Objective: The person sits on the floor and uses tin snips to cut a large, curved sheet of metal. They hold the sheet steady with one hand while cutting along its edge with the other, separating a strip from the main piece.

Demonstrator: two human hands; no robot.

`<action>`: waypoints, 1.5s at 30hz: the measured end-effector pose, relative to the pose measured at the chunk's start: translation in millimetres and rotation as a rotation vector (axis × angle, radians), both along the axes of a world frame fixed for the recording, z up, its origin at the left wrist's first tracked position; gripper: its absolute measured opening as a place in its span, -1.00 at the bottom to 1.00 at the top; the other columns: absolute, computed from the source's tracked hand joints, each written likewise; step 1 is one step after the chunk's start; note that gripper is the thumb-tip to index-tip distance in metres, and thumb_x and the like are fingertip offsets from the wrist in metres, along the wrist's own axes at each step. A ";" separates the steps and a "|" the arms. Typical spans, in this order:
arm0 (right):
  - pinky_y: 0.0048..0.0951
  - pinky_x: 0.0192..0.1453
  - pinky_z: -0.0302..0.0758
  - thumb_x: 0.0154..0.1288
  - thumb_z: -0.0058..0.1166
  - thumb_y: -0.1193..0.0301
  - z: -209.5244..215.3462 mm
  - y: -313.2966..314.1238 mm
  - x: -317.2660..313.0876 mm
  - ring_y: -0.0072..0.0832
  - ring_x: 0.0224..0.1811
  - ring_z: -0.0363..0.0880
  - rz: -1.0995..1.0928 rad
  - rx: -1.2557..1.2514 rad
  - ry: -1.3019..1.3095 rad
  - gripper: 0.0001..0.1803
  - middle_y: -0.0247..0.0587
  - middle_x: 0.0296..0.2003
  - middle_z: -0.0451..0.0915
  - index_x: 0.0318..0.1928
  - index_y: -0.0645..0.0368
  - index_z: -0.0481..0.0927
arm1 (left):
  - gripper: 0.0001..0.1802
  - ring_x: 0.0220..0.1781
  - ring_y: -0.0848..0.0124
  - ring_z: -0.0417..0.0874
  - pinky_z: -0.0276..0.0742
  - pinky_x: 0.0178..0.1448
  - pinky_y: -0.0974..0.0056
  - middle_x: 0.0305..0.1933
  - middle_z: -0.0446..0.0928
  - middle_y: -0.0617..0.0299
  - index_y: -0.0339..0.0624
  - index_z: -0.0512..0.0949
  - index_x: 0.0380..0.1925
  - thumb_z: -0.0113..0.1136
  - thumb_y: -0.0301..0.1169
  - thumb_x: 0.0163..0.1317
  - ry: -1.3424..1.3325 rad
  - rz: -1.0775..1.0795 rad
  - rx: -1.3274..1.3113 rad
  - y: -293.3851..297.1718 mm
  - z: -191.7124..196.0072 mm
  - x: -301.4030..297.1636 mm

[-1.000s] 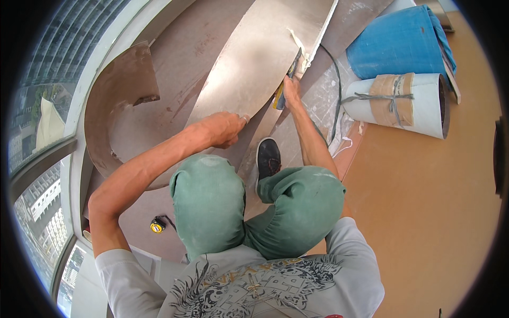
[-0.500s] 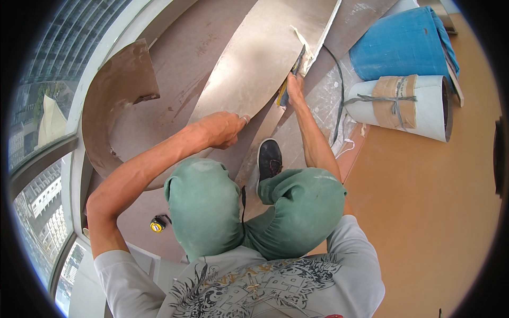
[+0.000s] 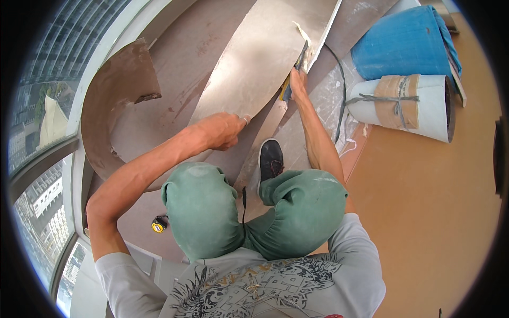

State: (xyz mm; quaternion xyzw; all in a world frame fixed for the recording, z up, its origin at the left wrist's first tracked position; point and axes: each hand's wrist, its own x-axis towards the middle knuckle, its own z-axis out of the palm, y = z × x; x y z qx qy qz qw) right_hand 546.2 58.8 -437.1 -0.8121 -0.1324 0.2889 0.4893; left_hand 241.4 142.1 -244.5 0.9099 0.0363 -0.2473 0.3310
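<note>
Crouched person, green-trousered knees (image 3: 249, 212) nearest, yellow tape measure (image 3: 158, 226) on floor by left knee. Left hand (image 3: 220, 131) presses the near edge of a curved grey panel (image 3: 254, 63), fingers curled together on it. Right hand (image 3: 297, 85), fingers clamped on a scraper (image 3: 298, 61), at panel's right edge. Beyond: white roll (image 3: 408, 106), blue roll (image 3: 403, 45).

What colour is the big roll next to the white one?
Blue roll, clearest in the head view.
</note>
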 end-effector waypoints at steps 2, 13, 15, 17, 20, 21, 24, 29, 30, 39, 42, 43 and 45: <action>-0.24 0.18 0.40 0.27 0.01 0.15 3.0 5.0 -2.0 -0.18 0.09 0.52 -0.022 -0.013 0.102 -0.34 0.14 0.05 0.55 0.18 0.48 0.44 | -0.34 -0.22 -0.09 0.66 0.58 -0.13 0.00 -0.22 0.59 -0.20 -0.49 0.25 0.28 0.08 -0.56 0.12 0.041 -0.007 -0.003 0.1 1.7 -2.1; -0.19 0.18 0.42 0.24 0.00 0.13 -0.9 9.8 9.3 -0.04 0.11 0.54 0.030 -0.131 -0.007 -0.33 0.23 0.06 0.56 0.17 0.46 0.45 | -0.36 -0.25 -0.09 0.67 0.59 -0.17 0.02 -0.27 0.59 -0.17 -0.50 0.26 0.27 0.07 -0.54 0.14 -0.004 -0.019 0.014 -1.0 1.4 -5.6; -0.20 0.17 0.43 0.24 -0.01 0.13 3.9 11.3 7.3 -0.07 0.08 0.57 0.019 -0.136 -0.002 -0.36 0.19 0.04 0.57 0.15 0.44 0.47 | -0.36 -0.26 -0.09 0.66 0.58 -0.18 0.01 -0.27 0.59 -0.17 -0.50 0.26 0.27 0.07 -0.54 0.13 -0.012 0.009 -0.007 -0.7 -0.6 -4.8; -0.21 0.15 0.44 0.25 -0.01 0.13 -15.9 2.9 32.0 -0.10 0.04 0.58 -0.045 -0.059 0.100 -0.38 0.16 0.00 0.59 0.13 0.44 0.49 | -0.35 -0.26 -0.09 0.66 0.58 -0.17 0.01 -0.29 0.58 -0.16 -0.49 0.25 0.27 0.08 -0.55 0.13 -0.004 -0.028 0.004 -4.3 1.5 1.2; -0.28 0.01 0.53 0.30 -0.02 0.14 -27.9 8.8 34.3 -0.24 -0.11 0.63 -0.039 0.040 0.157 -0.44 0.05 -0.12 0.63 0.03 0.46 0.53 | -0.35 -0.26 -0.09 0.66 0.58 -0.16 0.00 -0.29 0.58 -0.15 -0.48 0.25 0.27 0.08 -0.56 0.12 -0.008 0.004 -0.010 -2.9 3.5 -1.8; -0.32 -0.06 0.57 0.32 -0.02 0.14 -29.3 11.6 34.0 -0.30 -0.17 0.65 -0.023 0.067 0.153 -0.46 0.00 -0.17 0.64 -0.02 0.47 0.55 | -0.35 -0.26 -0.08 0.65 0.57 -0.15 0.00 -0.29 0.57 -0.15 -0.48 0.24 0.28 0.08 -0.56 0.12 -0.019 0.026 -0.023 -2.0 4.4 -2.5; -0.31 -0.06 0.57 0.32 -0.02 0.16 -31.3 11.7 32.1 -0.29 -0.18 0.65 -0.020 0.007 0.042 -0.47 -0.01 -0.16 0.64 0.01 0.46 0.54 | -0.35 -0.24 -0.08 0.66 0.57 -0.14 0.00 -0.28 0.57 -0.16 -0.47 0.24 0.28 0.07 -0.56 0.13 0.005 -0.013 -0.006 -2.0 6.9 -3.2; -0.32 -0.04 0.57 0.31 -0.03 0.18 -38.2 17.1 25.7 -0.28 -0.16 0.65 -0.017 0.007 -0.034 -0.49 0.01 -0.16 0.64 0.01 0.43 0.55 | -0.34 -0.24 -0.08 0.66 0.58 -0.14 0.00 -0.26 0.58 -0.15 -0.47 0.23 0.28 0.09 -0.55 0.13 0.016 0.000 0.005 -2.6 8.0 -5.5; -0.33 -0.03 0.57 0.31 -0.03 0.18 -42.0 18.3 24.8 -0.28 -0.16 0.65 -0.017 0.025 -0.026 -0.49 0.02 -0.17 0.64 0.00 0.43 0.55 | -0.34 -0.24 -0.08 0.66 0.58 -0.14 0.00 -0.26 0.58 -0.15 -0.47 0.23 0.28 0.09 -0.55 0.14 0.014 0.007 0.004 -1.9 8.1 -6.0; -0.24 0.04 0.58 0.33 -0.06 0.15 -80.0 17.4 44.8 -0.20 -0.09 0.65 0.044 0.124 0.125 -0.46 0.07 -0.11 0.64 0.05 0.43 0.51 | -0.32 -0.26 -0.09 0.66 0.58 -0.15 -0.01 -0.29 0.58 -0.16 -0.45 0.23 0.28 0.13 -0.53 0.11 0.002 -0.016 -0.025 7.8 14.6 -2.5; -0.23 0.05 0.58 0.33 -0.06 0.15 -76.3 15.7 44.6 -0.19 -0.08 0.65 0.030 0.120 0.132 -0.45 0.07 -0.10 0.64 0.05 0.43 0.51 | -0.41 -0.32 -0.10 0.68 0.61 -0.23 -0.01 -0.35 0.61 -0.19 -0.54 0.31 0.15 0.18 -0.50 0.11 -0.076 -0.073 0.012 7.2 15.4 -2.5; -0.23 0.05 0.58 0.33 -0.06 0.15 -72.2 20.8 48.7 -0.19 -0.08 0.65 0.032 0.123 0.121 -0.45 0.07 -0.10 0.64 0.05 0.43 0.51 | -0.38 -0.31 -0.10 0.67 0.59 -0.21 -0.01 -0.35 0.60 -0.17 -0.50 0.29 0.20 0.17 -0.50 0.11 -0.072 -0.061 0.010 10.5 16.3 0.4; -0.23 0.05 0.58 0.33 -0.06 0.14 -70.8 17.6 49.9 -0.19 -0.07 0.65 0.023 0.115 0.123 -0.45 0.07 -0.10 0.63 0.05 0.43 0.51 | -0.31 -0.31 -0.10 0.66 0.57 -0.18 -0.02 -0.34 0.58 -0.14 -0.44 0.24 0.29 0.13 -0.52 0.11 -0.030 -0.054 -0.038 3.5 18.0 -3.8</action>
